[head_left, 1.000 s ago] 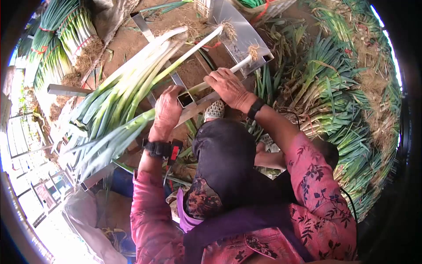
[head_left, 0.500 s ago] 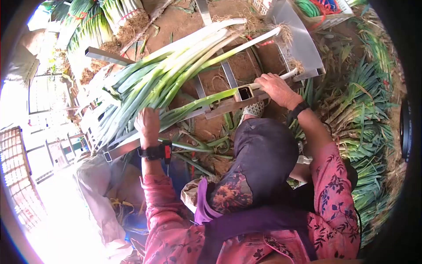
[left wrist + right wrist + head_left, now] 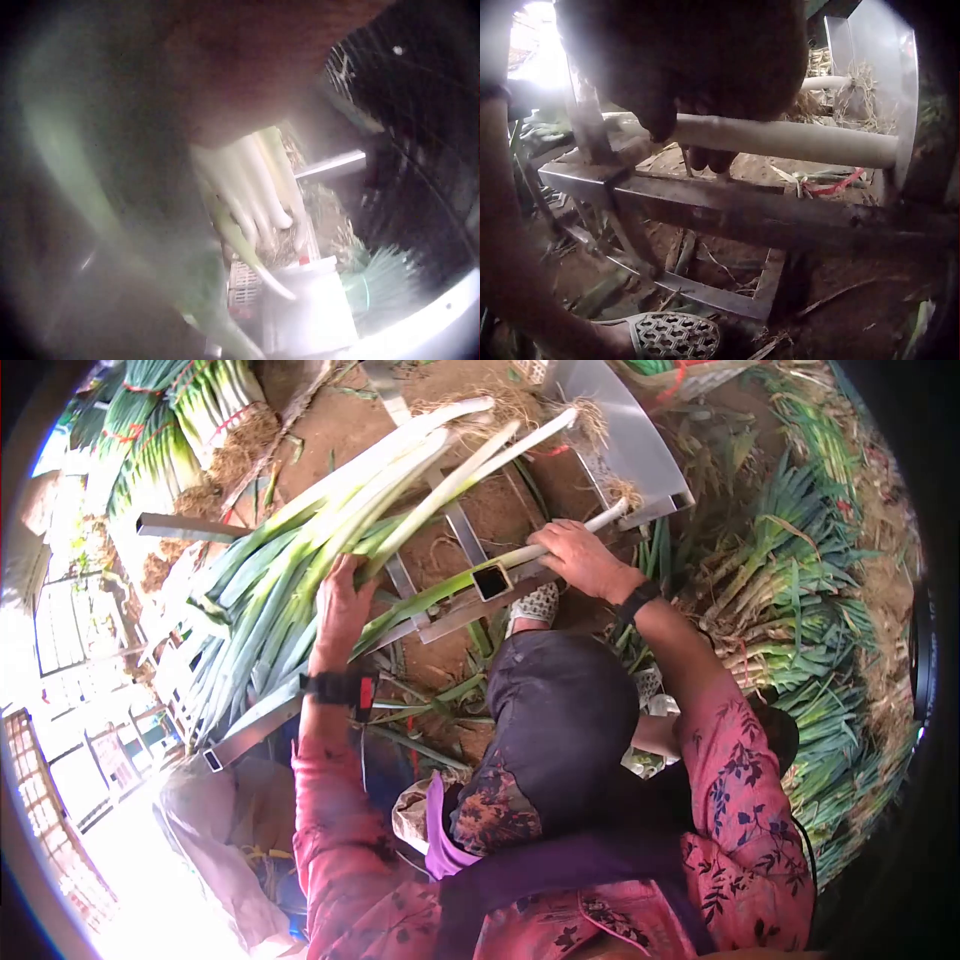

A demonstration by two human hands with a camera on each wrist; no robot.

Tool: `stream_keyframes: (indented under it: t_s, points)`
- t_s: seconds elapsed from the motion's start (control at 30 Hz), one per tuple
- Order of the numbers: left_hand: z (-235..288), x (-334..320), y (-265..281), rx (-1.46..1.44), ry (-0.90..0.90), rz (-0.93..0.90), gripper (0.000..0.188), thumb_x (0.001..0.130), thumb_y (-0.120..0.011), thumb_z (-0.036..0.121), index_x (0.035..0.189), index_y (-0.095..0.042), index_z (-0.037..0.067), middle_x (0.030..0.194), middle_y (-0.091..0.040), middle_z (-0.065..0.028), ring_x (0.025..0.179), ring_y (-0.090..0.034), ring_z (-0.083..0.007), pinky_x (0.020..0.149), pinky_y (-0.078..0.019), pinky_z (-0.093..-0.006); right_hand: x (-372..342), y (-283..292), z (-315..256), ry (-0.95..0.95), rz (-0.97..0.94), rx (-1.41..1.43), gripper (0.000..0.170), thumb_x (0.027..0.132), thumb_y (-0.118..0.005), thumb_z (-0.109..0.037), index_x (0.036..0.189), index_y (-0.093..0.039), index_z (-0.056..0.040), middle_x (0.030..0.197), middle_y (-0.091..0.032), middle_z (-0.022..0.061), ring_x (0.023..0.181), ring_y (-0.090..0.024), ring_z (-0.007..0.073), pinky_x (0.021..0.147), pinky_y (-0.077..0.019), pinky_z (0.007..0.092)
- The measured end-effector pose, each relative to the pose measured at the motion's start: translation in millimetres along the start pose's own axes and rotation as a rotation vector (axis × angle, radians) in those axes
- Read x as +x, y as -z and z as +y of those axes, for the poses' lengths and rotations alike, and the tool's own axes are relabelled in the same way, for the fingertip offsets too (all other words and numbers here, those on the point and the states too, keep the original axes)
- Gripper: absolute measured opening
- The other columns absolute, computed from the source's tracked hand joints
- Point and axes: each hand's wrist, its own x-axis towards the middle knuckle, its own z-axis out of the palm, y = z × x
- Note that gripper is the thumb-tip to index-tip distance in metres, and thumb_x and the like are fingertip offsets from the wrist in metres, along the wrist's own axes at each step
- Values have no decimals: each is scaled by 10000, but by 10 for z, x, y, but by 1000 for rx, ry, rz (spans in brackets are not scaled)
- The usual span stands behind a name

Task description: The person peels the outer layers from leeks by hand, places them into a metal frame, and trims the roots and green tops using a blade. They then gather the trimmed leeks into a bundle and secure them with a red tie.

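My right hand (image 3: 585,560) grips the pale stalk of one long green onion (image 3: 608,515), and its curled fingertips show beneath the stalk in the right wrist view. The stalk's rooted end reaches a bent metal plate (image 3: 881,60), while its green part runs left past an upright square tube (image 3: 492,582). A heap of green onions (image 3: 400,455) lies across the metal frame (image 3: 466,538), roots toward the plate. My left hand (image 3: 342,610) rests at the heap's near edge, fingers over the green leaves. Close and blurred, it hides part of the heap in the left wrist view.
Tied bundles of green onions (image 3: 215,410) stand at the far left. Many loose ones (image 3: 800,600) are piled along the right. A pale sack (image 3: 200,810) sits at the lower left. The wearer's foot in a patterned shoe (image 3: 676,335) is under the frame.
The left hand has slid along the leaves toward the right, up to the heap's near edge. The right hand keeps hold of the green onion near the upright tube. The head view has shifted.
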Motion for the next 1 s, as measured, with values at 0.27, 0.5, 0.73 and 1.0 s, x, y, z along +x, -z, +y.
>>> stream_keyframes:
  t_s: [0.27,0.5,0.73,1.0]
  points:
    - [684,187,-286,-64,-134,-143,347,694,-727,65,1028,-633,76,1048,-629,-110,962,-619,-352,792,-513,-394,131,396,-612,21,405,-86,279,801,-603,-30,1079,-608,-53,1030,-595,95,1044,-568,263,953,-432,399]
    - [213,280,-317,-140,-111,-298,394,713,-736,114,1091,-640,60,993,-678,-131,943,-656,-296,799,-514,-378,273,220,228,1,13,-494,192,823,-525,-86,991,-617,-105,978,-613,67,1053,-572,245,1044,-363,412]
    - [-35,159,113,116,107,-567,365,713,-723,222,1013,-683,17,988,-689,-163,943,-656,-323,828,-506,-397,383,226,295,-7,-7,-422,154,806,-569,-83,943,-625,-126,948,-579,48,988,-556,233,878,-425,372]
    - [-25,-182,-71,425,-153,-60,313,710,-762,167,976,-624,77,961,-582,-119,881,-607,-359,785,-493,-462,341,-25,261,-102,74,-232,186,862,-566,-120,1035,-630,-109,1028,-581,60,1027,-552,261,962,-411,402]
